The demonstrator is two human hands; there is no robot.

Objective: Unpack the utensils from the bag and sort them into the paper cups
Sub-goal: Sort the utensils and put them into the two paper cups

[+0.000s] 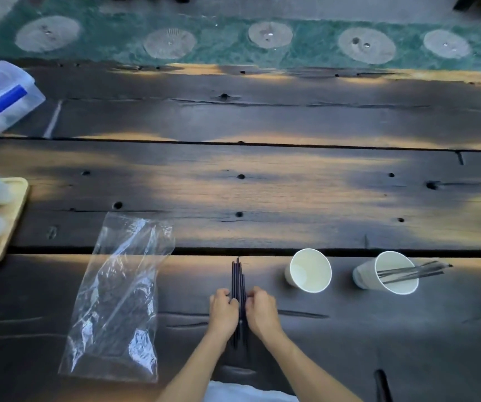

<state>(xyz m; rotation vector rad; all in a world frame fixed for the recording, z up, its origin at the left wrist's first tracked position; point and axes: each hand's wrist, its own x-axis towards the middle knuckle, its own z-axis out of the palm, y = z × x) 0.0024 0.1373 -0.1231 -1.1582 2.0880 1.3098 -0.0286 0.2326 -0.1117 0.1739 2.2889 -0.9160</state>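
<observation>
A bundle of thin dark chopsticks [238, 278] lies on the dark wooden table, pointing away from me. My left hand [223, 310] presses against its left side and my right hand [261, 310] against its right side, squeezing the sticks together. A clear plastic bag [120, 297] lies flat to the left and looks empty. To the right stand two white paper cups: the nearer cup [309, 270] is empty, and the farther cup [385, 274] holds several thin dark sticks [410, 272] that poke out to the right.
A wooden tray [10, 230] with white cups sits at the left edge. A clear plastic box [1, 97] with a blue item is at the far left. A green runner [306, 44] with round mats crosses the far side. A dark object [382, 385] lies bottom right.
</observation>
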